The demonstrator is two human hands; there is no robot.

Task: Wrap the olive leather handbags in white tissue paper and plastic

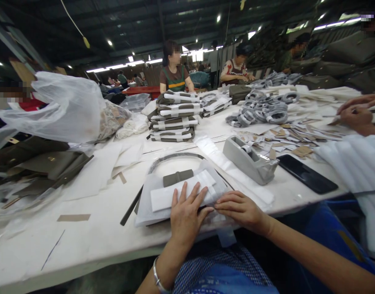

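A flat bag wrapped in white tissue paper lies before me at the table edge, its dark curved handle reaching away from me. On it rest a rolled olive strap and a white foam strip. My left hand lies on the foam with fingers spread. My right hand rests on the wrapping's right edge, fingers stretched out close together; its thumb is hidden. A clear flap hangs over the table edge below. Beyond my right hand stands a grey tape dispenser.
A black phone lies to the right. Further back are stacked wrapped bags, grey coiled bundles and cardboard scraps. Olive bags and a plastic sack sit left. A co-worker's hands are at right.
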